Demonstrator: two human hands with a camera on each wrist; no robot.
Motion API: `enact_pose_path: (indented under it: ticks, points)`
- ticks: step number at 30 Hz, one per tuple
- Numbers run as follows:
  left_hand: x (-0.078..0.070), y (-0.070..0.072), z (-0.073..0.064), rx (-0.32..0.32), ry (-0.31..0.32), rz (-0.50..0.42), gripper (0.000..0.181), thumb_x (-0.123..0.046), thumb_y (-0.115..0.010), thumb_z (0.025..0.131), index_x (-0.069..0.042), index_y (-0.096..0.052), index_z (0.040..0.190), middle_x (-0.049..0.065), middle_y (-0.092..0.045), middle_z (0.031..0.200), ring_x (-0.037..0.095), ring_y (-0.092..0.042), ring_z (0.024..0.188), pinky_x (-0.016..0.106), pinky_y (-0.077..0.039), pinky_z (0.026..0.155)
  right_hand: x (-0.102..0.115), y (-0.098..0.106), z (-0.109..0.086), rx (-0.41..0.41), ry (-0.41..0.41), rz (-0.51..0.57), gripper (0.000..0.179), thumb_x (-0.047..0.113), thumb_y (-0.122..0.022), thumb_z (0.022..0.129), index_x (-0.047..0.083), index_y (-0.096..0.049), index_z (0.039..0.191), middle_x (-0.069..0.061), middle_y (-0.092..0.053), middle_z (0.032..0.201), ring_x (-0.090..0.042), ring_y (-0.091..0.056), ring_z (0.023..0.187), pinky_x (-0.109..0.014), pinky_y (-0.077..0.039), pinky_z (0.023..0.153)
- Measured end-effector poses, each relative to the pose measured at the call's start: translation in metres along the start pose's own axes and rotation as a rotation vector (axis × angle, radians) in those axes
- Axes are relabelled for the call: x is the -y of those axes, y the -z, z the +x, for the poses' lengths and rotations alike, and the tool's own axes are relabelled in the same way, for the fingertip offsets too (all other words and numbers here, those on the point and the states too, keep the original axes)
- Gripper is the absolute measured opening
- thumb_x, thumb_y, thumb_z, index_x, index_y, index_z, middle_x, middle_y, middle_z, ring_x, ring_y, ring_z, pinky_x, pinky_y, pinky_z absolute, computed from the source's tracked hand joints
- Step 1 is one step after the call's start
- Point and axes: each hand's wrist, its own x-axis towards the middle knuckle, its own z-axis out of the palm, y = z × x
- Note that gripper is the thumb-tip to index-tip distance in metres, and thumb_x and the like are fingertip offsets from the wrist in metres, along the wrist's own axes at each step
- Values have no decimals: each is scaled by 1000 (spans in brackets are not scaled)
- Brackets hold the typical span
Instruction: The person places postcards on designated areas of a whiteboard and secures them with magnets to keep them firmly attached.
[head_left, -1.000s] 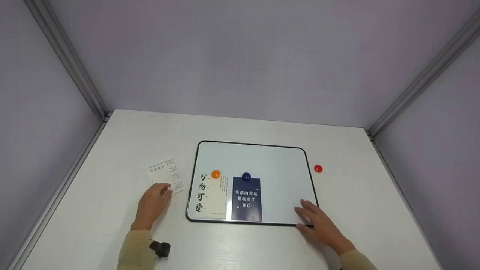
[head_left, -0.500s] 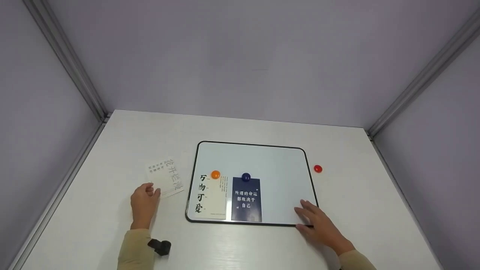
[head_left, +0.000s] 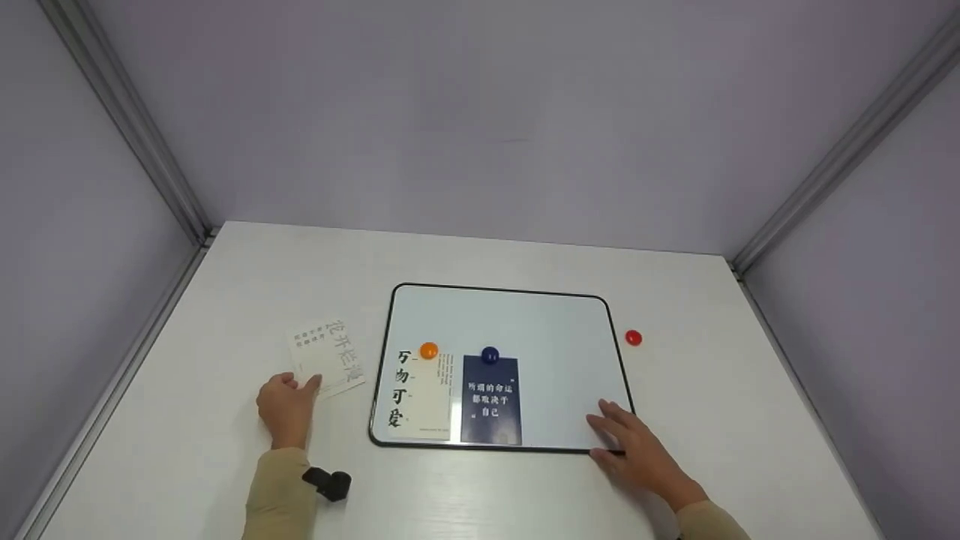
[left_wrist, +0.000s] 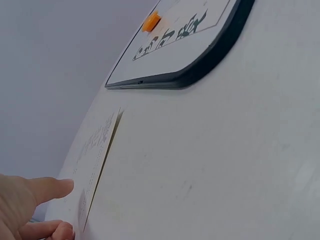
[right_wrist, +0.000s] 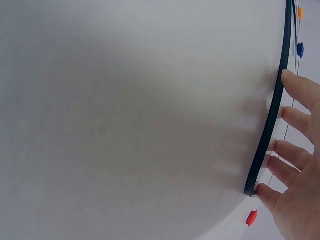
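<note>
A cream card (head_left: 330, 356) with grey Chinese characters lies left of the whiteboard (head_left: 559, 330). My left hand (head_left: 285, 409) pinches its near left corner, thumb by the near edge and curled fingers by the left edge. In the left wrist view a dark gap shows under one edge of the card (left_wrist: 97, 155), and it bulges slightly by the fingers. My right hand (head_left: 637, 450) rests, fingers spread, on the whiteboard's near right corner. In the right wrist view its fingertips (right_wrist: 285, 75) touch the black frame.
An orange magnet (head_left: 428, 350) sits on a cream card (head_left: 427, 405) on the board; a blue magnet (head_left: 490, 355) sits on a navy card (head_left: 491, 427). A red magnet (head_left: 634, 337) lies on the table right of the board. Walls (head_left: 480, 150) stand behind and at both sides.
My left hand has drawn back left from over the card to its near left corner, where thumb and fingers have spread around it. The right hand stays put.
</note>
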Motion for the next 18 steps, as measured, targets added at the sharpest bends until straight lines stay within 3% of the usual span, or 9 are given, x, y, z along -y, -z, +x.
enact_pose_path:
  ticks: [5,12,18]
  points:
    - [-3,-4,0,-17,34,17,50,-16,-67,87,15,-51,123,32,-55,119,44,-51,112,53,-41,102,1,-1,1,7,-12,-3,53,31,-69,87,15,-55,135,-13,-42,153,-38,-36,143,-57,-35,113]
    - [-6,-8,1,-48,9,112,50,-13,-69,86,18,-52,122,35,-54,119,47,-48,115,55,-39,103,0,-2,2,16,-31,11,53,32,-69,87,16,-55,136,-12,-41,154,-37,-35,144,-56,-34,114]
    - [-9,-7,4,-32,23,114,49,-12,-68,85,18,-53,121,37,-55,121,50,-49,119,55,-40,106,0,-1,1,9,-17,13,53,31,-69,87,15,-55,136,-13,-41,153,-38,-35,143,-57,-34,113]
